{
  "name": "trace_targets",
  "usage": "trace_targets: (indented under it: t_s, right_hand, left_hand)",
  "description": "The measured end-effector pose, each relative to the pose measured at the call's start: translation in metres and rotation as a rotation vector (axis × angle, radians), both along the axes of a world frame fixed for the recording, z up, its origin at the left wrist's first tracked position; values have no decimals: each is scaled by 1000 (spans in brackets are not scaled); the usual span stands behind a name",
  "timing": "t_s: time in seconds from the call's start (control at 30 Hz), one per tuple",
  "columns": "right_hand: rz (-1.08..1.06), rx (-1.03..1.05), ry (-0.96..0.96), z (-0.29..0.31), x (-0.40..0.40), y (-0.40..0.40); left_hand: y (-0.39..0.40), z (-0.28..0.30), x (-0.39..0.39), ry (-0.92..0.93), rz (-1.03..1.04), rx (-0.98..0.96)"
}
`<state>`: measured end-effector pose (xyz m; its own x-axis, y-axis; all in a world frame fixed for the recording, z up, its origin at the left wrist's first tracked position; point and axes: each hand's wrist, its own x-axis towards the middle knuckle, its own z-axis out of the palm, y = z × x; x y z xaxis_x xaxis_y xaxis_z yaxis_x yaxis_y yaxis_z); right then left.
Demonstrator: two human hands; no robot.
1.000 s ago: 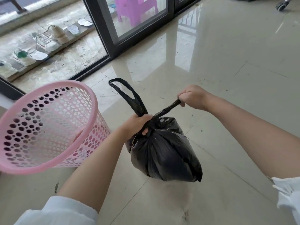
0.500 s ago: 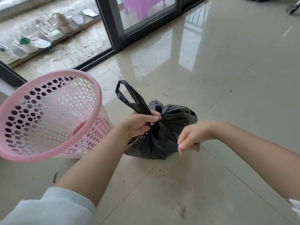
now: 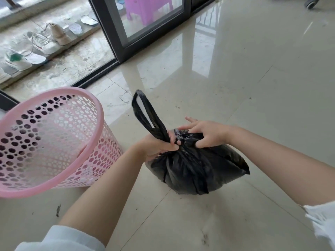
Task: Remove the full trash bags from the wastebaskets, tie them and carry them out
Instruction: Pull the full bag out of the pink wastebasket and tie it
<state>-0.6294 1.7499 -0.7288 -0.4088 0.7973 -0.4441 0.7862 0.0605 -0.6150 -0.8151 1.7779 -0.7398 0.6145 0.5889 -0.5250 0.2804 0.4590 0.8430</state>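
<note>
A full black trash bag [image 3: 195,169] sits on the glossy tiled floor in the middle of the view. My left hand [image 3: 157,147] is closed around the bag's gathered neck, just below one handle loop [image 3: 145,113] that sticks up to the left. My right hand [image 3: 206,133] grips the bunched plastic at the top of the bag from the right side, fingers curled into it. The pink perforated wastebasket [image 3: 87,147] stands to the left of the bag with no liner in it.
A dark-framed sliding glass door [image 3: 112,37] runs across the back, with several shoes [image 3: 49,40] on the wet ledge outside. A purple plastic stool [image 3: 146,6] shows behind the glass. A chair caster [image 3: 310,3] is at the far right top. Dirt specks dot the floor.
My right hand let go of the stretched handle, swung down in front of the bag, and now has come back onto the top of the bag. The left hand kept its hold at the neck.
</note>
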Motion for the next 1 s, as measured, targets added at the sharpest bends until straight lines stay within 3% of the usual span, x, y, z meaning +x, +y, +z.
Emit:
trace_targets:
  t_s: [0.17,0.27,0.33,0.43,0.57,0.67,0.8,1.0]
  right_hand:
    - [-148,-21,-6,-1,-5,-2]
    - [-148,-32,-17,-1,-9,-5]
    - [-130,-46,-36,0,-13,-8]
    - [-120,-65,-84,1,-15,-7]
    - [-120,-81,-99,-2,-8,-7]
    - [-64,-87,-144,-7,-10,-9]
    - [-40,-68,-185,-11,-9,-9]
    - [-12,-99,-281,-17,-5,-13]
  left_hand:
    - [-4,-13,18,282,385,427]
    - [-8,-17,22,425,397,682]
    - [-13,-17,26,495,382,716]
    - [-10,-17,30,600,378,626]
    - [0,-16,23,144,522,116]
    - [-4,-15,18,-21,516,-118]
    - [-6,-22,19,-146,570,-229]
    - [-12,-26,23,-143,420,-191]
